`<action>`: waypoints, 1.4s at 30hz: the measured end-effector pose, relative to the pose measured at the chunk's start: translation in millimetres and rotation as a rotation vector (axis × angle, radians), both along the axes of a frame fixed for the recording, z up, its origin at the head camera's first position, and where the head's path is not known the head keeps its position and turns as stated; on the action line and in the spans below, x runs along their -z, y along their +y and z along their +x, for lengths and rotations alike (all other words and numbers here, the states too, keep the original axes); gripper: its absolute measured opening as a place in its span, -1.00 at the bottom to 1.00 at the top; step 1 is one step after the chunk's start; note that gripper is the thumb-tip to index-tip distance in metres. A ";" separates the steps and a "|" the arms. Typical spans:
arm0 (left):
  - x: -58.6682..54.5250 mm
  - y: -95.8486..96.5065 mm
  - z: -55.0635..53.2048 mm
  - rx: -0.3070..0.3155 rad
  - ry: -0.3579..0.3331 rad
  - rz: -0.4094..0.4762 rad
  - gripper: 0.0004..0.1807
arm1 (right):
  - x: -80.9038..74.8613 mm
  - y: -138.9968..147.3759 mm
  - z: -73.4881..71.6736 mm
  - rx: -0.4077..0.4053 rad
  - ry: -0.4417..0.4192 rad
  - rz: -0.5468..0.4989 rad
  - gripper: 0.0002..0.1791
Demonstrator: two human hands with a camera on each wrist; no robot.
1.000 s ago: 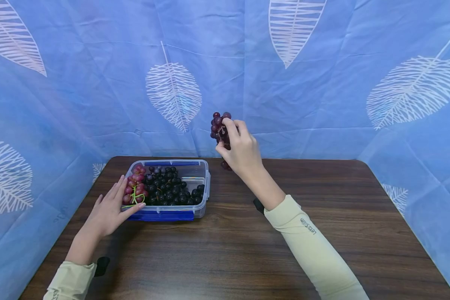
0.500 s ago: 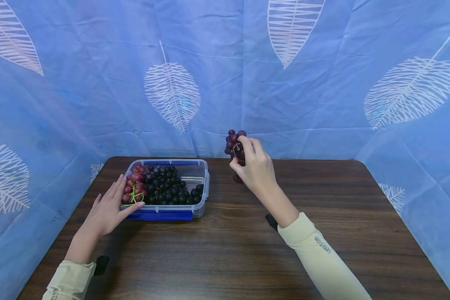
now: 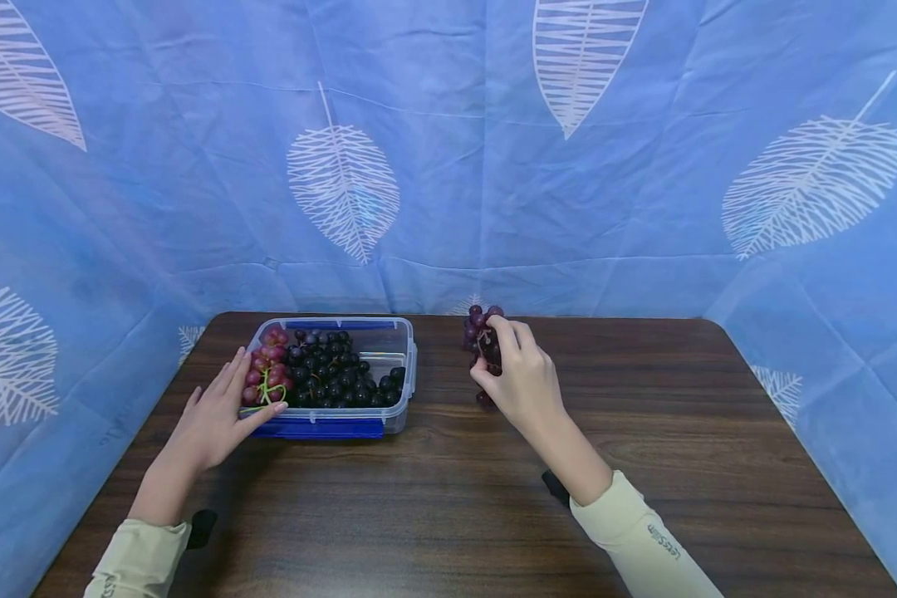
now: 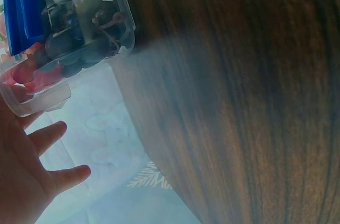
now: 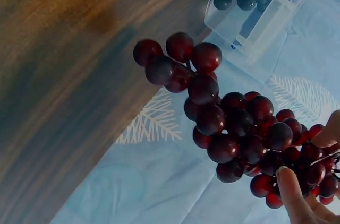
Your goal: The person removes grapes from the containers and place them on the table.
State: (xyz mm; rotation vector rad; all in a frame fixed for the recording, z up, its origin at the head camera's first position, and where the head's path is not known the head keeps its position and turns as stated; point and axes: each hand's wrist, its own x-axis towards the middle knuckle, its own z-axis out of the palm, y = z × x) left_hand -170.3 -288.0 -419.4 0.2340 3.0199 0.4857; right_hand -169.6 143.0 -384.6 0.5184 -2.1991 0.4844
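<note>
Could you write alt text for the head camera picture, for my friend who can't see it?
A person's right hand holds a bunch of dark red grapes beside a clear plastic box, which the left hand touches at its left end. Inside lie red grapes and black grapes. The box stands on a brown table before a blue cloth printed with white leaves.

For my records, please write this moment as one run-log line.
right hand: holds dark-red grapes, right of clear container | left hand: rests at container's left end | container: on table, contains light-red grapes and black grapes
</note>
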 end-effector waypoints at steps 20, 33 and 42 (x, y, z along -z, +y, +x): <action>0.5 1.3 0.8 -0.004 0.000 0.006 0.22 | 39.6 0.7 -48.4 0.129 -0.402 0.085 -0.31; 1.7 1.0 1.0 -0.017 -0.001 0.017 0.23 | 41.2 -8.8 -85.0 0.207 -0.621 0.185 -0.21; 1.8 0.8 -1.1 -0.022 -0.012 0.018 0.23 | 43.4 -18.1 -91.8 0.244 -0.693 0.218 -0.21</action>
